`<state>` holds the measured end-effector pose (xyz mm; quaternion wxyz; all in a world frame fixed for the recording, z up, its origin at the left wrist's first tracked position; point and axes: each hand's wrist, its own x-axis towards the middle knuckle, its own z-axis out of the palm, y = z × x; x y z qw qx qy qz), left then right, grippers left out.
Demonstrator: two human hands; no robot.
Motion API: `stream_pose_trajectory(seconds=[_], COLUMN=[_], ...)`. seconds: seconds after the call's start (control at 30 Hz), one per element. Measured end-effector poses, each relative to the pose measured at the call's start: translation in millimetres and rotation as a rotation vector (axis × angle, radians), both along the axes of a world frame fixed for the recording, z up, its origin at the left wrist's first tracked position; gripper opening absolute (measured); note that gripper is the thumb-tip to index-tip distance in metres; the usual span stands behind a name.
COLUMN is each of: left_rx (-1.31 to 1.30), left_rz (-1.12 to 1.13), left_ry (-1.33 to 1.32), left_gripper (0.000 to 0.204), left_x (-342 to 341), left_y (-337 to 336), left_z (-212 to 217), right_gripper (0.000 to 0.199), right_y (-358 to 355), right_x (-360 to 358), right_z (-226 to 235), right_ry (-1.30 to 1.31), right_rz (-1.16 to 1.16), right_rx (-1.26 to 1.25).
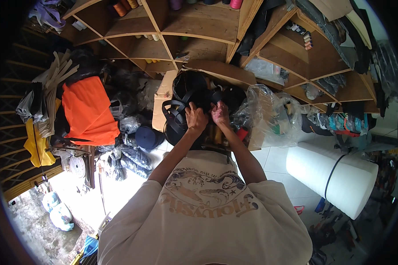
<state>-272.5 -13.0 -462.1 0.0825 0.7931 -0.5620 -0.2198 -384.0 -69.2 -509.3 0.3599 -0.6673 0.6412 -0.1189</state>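
We're digging into a tangle of black webbing straps (181,106), flat, wide bands looping out of an open cardboard box (163,95) right in front of our hands. Our left hand (195,117) is closing its fingers around a bunch of straps, and our right hand (220,113), just beside it, is pinching another strap end. Crinkly clear plastic bags (269,115) are sitting just right of the right hand.

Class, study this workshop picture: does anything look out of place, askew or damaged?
Yes. The cardboard box both hands reach into, left hand and right hand, has bent, splayed flaps, and black straps spill over its edge. Bags and fabric lie heaped beside it rather than shelved.
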Motion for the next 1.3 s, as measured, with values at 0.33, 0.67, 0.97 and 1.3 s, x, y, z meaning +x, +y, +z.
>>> stream_pose_trajectory(seconds=[0.33, 0.67, 0.97, 1.3], left_rx=[-0.017, 0.052, -0.047, 0.078], left_rz=[-0.042, -0.119, -0.112, -0.250], left_ry=[0.110, 0.092, -0.028, 0.193], left_gripper=[0.015, 0.022, 0.027, 0.079], left_x=[3.9, 2.8, 6.3, 18.3], left_y=[-7.8, -5.4, -3.0, -9.5], left_z=[6.2, 6.8, 20.7, 52.2], right_gripper=[0.026, 0.021, 0.025, 0.021], right_y=[4.9, -54.4, -14.7, 8.1], right_x=[-9.1, -59.3, -78.6, -86.7], right_z=[-104.9, -99.3, 19.7, 53.7], right_ry=[-0.159, -0.140, -1.291, -1.071], right_rz=[-0.258, -0.332, -0.571, -0.548], right_rx=[-0.279, -0.339, 0.312, 0.111])
